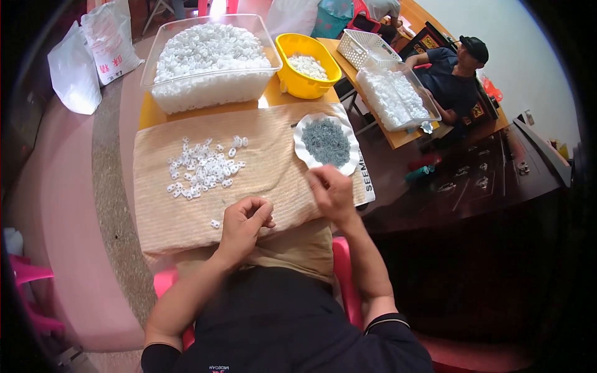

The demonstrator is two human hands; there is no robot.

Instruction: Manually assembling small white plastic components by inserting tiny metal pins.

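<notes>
My left hand is closed in a pinch over the near part of the cloth; what its fingers hold, if anything, is hidden. Just below the wavy-rimmed white dish, my right hand has thumb and fingertips drawn together, and I cannot make out anything between them. Small dark grey pieces, too fine to name, are heaped in that dish. A loose pile of small white plastic pieces with dark holes lies left of the middle. One single white piece sits beside my left hand.
At the table's far side stand a clear tub heaped with white pieces and a yellow basin. Another table to the right bears a clear bin and a white basket. A co-worker sits there. White sacks stand far left.
</notes>
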